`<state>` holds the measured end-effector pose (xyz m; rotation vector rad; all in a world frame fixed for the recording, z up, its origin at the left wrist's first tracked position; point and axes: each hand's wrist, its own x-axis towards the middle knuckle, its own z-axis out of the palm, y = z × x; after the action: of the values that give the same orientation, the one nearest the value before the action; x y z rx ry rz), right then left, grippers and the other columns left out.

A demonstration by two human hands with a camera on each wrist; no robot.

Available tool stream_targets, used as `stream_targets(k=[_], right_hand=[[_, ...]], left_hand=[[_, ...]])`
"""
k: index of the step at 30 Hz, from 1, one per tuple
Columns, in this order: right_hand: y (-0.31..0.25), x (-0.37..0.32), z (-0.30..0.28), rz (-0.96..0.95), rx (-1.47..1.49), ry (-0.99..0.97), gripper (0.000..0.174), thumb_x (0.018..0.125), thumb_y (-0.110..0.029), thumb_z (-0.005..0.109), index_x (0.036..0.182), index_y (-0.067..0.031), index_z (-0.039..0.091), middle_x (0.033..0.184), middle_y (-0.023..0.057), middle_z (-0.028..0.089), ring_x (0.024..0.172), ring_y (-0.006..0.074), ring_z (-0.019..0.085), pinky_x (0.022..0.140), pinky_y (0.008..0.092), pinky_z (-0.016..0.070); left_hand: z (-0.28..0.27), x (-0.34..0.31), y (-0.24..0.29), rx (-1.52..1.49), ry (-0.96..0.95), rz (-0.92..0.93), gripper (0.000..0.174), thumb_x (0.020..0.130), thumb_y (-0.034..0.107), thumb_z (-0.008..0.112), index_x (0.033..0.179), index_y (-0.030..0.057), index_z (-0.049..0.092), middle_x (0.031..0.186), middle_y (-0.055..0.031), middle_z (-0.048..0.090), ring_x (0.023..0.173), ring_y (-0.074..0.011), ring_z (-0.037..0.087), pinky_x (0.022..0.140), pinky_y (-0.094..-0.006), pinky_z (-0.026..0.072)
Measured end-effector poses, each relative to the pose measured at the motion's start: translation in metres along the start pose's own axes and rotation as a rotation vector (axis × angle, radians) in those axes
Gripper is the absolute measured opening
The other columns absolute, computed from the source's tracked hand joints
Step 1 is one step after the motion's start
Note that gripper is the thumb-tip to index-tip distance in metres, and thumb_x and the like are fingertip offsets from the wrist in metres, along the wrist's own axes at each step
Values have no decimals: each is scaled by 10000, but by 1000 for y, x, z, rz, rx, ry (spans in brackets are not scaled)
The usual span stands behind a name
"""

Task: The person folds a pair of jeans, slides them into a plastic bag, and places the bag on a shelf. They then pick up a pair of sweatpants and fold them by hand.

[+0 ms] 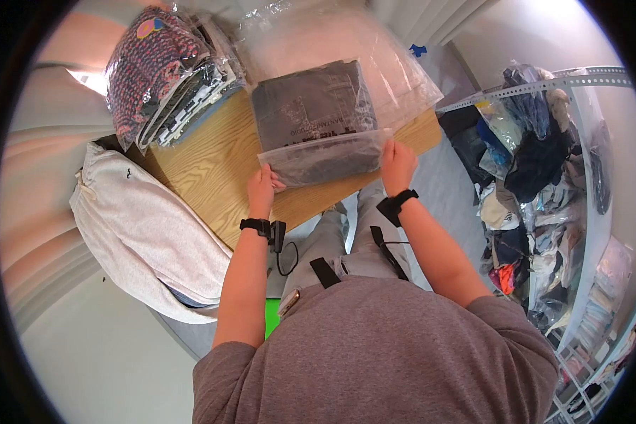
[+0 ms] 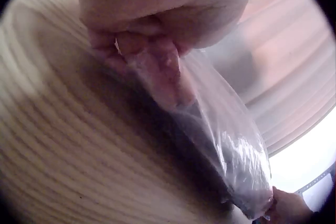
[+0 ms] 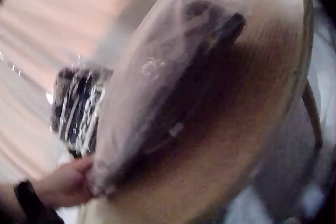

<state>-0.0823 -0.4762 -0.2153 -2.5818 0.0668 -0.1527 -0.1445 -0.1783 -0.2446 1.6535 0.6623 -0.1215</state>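
A dark grey folded garment (image 1: pixel 283 99) lies inside a clear plastic bag (image 1: pixel 332 147) with printed lettering, at the near side of the table. My left hand (image 1: pixel 263 189) grips the bag's near left corner; in the left wrist view that hand (image 2: pixel 168 50) has its fingers curled at the plastic (image 2: pixel 239 145). At the opposite corner, my right hand (image 1: pixel 398 168) pinches the bag's edge. The right wrist view is blurred and shows the bag (image 3: pixel 142 87) stretched between both hands, tilted up at the edge over the wooden table (image 3: pixel 262 77).
Larger clear plastic bags (image 1: pixel 403 78) lie behind on the wooden table (image 1: pixel 212 155). A stack of bagged clothes (image 1: pixel 162 78) stands at the far left. Beside the table hangs a pale garment (image 1: pixel 141 226). A rack of bagged clothes (image 1: pixel 530 177) is on the right.
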Motion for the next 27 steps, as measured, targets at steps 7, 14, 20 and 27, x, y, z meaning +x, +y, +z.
stream_targets(k=[7, 14, 20, 27], right_hand=[[-54, -8, 13, -496, -24, 116, 330, 858, -262, 538, 1171, -156, 536, 1304, 96, 448, 1191, 263, 424, 996, 478, 276], [-59, 23, 34, -560, -210, -64, 384, 854, -294, 546, 1234, -242, 516, 1347, 71, 424, 1256, 232, 379, 1023, 488, 255], [-67, 40, 19, -672, -300, -130, 403, 873, -307, 524, 1272, -268, 484, 1395, 54, 367, 1289, 236, 334, 1032, 491, 247], [-64, 52, 27, -705, -271, -303, 409, 894, -320, 481, 1302, -303, 454, 1440, 36, 301, 1321, 238, 277, 1060, 500, 214]], left_hand=[[-1, -1, 3, 36, 26, -29, 427, 953, 323, 406, 684, 14, 527, 568, -111, 595, 540, -200, 618, 535, -289, 454], [24, -30, 55, 900, 467, 821, 268, 851, 231, 529, 1076, 89, 549, 1269, -108, 498, 1171, -267, 457, 936, -434, 362], [54, 10, 74, 1177, -59, 831, 599, 838, 332, 547, 1367, 138, 346, 1469, -78, 247, 1353, -259, 221, 1057, -520, 193], [53, 29, 60, 1256, -93, 800, 640, 822, 462, 500, 1381, 198, 332, 1474, -64, 227, 1355, -244, 205, 1046, -573, 170]])
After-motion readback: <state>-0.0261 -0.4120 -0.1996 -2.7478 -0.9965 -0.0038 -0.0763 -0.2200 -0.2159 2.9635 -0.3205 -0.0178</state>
